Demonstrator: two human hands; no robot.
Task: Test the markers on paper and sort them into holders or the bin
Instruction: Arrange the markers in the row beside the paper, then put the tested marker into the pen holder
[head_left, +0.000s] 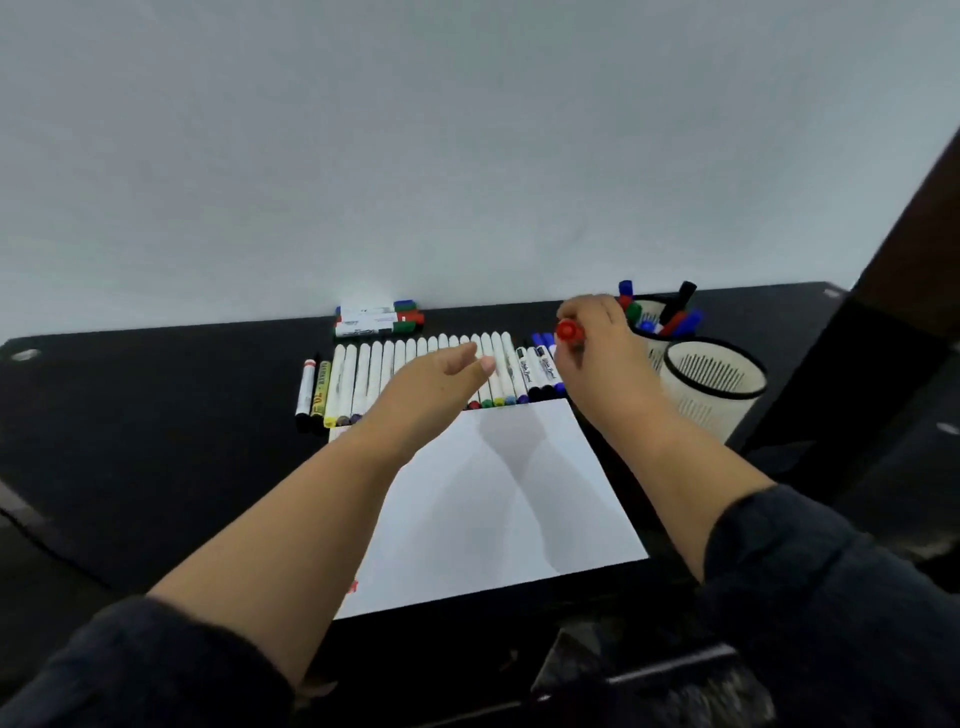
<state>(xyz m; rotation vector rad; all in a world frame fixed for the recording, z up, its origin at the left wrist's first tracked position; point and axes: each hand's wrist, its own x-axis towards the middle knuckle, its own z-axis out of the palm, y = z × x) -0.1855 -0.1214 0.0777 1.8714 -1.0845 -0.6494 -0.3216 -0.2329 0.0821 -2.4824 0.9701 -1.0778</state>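
Note:
A long row of white markers (374, 371) lies side by side on the black table, caps toward the white paper (498, 499). My left hand (436, 384) hovers open over the middle of the row, fingers straight. To the right, my right hand (597, 353) grips a red-capped marker (570, 331), held just left of the far holder (655, 332), which has several coloured markers standing in it. The near holder (714, 382), white mesh with a black rim, looks empty. A small red mark (353, 587) sits at the paper's left edge.
A stack of boxed markers (378, 318) lies against the white wall behind the row. Two darker pens (314, 387) lie at the row's left end. A dark upright post (904, 291) rises at the right. The black table (156, 415) extends left.

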